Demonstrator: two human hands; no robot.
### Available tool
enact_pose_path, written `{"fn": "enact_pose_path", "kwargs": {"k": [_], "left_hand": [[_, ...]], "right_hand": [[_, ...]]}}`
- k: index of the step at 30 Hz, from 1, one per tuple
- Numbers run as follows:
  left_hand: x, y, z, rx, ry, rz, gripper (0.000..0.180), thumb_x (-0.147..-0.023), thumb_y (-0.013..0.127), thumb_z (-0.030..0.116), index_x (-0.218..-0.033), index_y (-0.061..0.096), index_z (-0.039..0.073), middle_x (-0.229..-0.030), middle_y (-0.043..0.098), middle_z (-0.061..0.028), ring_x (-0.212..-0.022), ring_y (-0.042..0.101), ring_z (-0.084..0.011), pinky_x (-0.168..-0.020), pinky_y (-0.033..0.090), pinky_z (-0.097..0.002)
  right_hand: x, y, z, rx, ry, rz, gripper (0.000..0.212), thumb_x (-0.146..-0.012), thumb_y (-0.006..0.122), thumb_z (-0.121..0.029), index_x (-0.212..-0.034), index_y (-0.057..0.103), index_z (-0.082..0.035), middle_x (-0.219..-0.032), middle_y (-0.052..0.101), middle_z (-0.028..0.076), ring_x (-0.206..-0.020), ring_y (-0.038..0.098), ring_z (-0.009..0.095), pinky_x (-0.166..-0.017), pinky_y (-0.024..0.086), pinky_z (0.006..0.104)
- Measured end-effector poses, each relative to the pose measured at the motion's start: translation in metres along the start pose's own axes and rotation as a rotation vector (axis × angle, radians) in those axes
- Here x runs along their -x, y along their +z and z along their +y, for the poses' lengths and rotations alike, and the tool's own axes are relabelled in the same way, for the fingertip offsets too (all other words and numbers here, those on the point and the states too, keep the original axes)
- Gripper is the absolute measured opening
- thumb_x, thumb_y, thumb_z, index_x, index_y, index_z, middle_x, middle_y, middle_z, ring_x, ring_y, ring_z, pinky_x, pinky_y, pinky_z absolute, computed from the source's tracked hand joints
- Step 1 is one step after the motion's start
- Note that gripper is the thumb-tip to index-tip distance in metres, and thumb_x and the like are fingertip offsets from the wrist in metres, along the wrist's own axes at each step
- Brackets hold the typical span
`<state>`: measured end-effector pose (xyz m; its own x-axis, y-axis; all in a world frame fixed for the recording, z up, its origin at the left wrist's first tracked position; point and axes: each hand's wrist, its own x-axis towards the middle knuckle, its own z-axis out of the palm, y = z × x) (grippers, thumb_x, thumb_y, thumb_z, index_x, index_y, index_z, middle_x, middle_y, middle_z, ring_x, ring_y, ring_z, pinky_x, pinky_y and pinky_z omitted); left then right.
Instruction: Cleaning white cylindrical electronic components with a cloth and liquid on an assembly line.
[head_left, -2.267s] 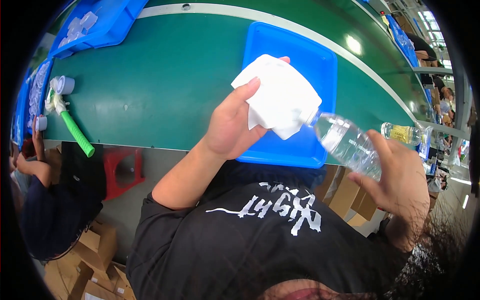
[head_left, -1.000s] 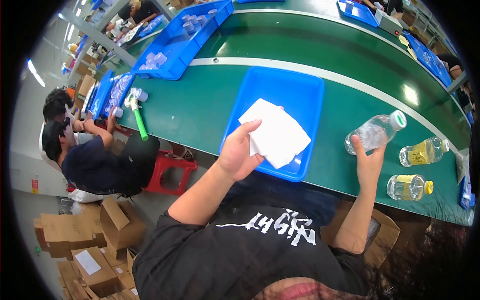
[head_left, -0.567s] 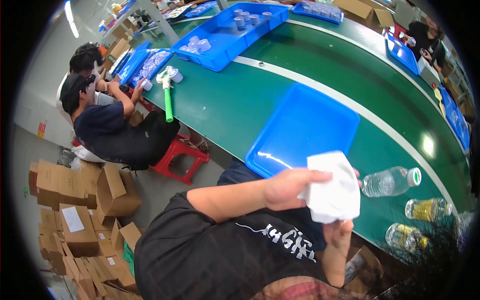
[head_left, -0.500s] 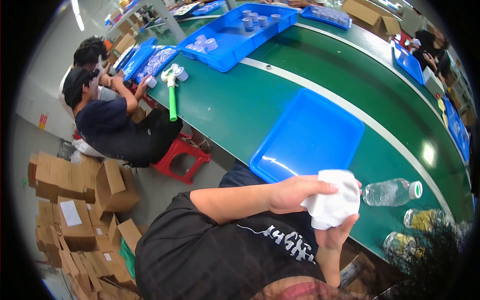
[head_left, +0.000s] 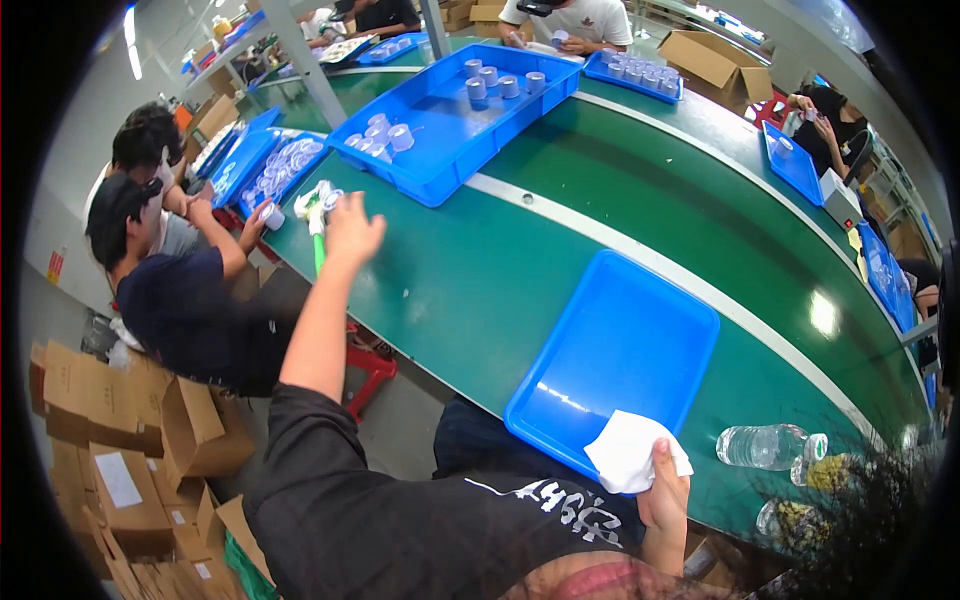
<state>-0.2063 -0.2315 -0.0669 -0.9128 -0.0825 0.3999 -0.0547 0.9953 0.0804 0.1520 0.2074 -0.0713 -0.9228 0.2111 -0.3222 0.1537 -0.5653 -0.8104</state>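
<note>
White cup (head_left: 331, 199) reached for, white cloth (head_left: 628, 448) held

The cup is found near the tabletop's (head_left: 460, 290) left end, crowded by a green-handled tool (head_left: 319, 253). It is partly covered by the left hand (head_left: 354, 236); whether it is gripped cannot be told. The cloth is clamped in the right hand (head_left: 665, 495), over the near side of a blue tray (head_left: 630, 330). The cloth seems already picked up, the cup not yet brought away. Beyond, a blue bin (head_left: 430, 190) is seen; by the near edge, rightward, a clear bottle (head_left: 762, 446) and yellow-labelled bottles (head_left: 825, 471) are partly screened by hair (head_left: 885, 510).

Three bottles (head_left: 765, 447), lower right; one cloth (head_left: 635, 450), below centre; one crate (head_left: 440, 125), upper centre, with five cups (head_left: 509, 87) in its right half.
</note>
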Motion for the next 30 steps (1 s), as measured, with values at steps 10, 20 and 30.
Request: {"fn": "enact_pose_path", "kwargs": {"k": [10, 20, 30], "left_hand": [[-0.085, 0.019, -0.056, -0.086, -0.369, -0.285, 0.071, -0.085, 0.061, 0.05, -0.137, 0.039, 0.008, -0.138, 0.041, -0.0273, -0.115, 0.056, -0.0433, -0.096, 0.047, -0.0483], [0.057, -0.066, 0.094, 1.173, 0.256, -0.541, 0.044, -0.077, 0.074, 0.01, -0.115, 0.052, 0.008, -0.113, 0.06, -0.0119, -0.097, 0.063, -0.0218, -0.073, 0.052, -0.0311], [0.181, -0.109, 0.228, 1.258, 0.936, -0.518, 0.047, -0.07, 0.073, -0.001, -0.114, 0.06, 0.008, -0.12, 0.055, -0.014, -0.108, 0.059, -0.0309, -0.087, 0.051, -0.0369]], "right_hand": [[-0.006, 0.027, 0.002, 0.132, 0.071, 0.071, 0.032, -0.093, 0.062, -0.014, -0.12, 0.056, 0.003, -0.113, 0.064, 0.012, -0.104, 0.062, 0.02, -0.09, 0.049, 0.0339], [-0.011, 0.029, -0.011, 0.192, 0.232, -0.057, 0.033, -0.092, 0.058, -0.02, -0.113, 0.062, 0.005, -0.105, 0.069, 0.014, -0.094, 0.067, 0.022, -0.083, 0.052, 0.0335], [-0.038, 0.049, -0.022, 0.072, 0.084, 0.036, 0.023, -0.093, 0.064, -0.025, -0.105, 0.06, -0.006, -0.093, 0.064, 0.003, -0.08, 0.059, 0.01, -0.067, 0.047, 0.025]]}}
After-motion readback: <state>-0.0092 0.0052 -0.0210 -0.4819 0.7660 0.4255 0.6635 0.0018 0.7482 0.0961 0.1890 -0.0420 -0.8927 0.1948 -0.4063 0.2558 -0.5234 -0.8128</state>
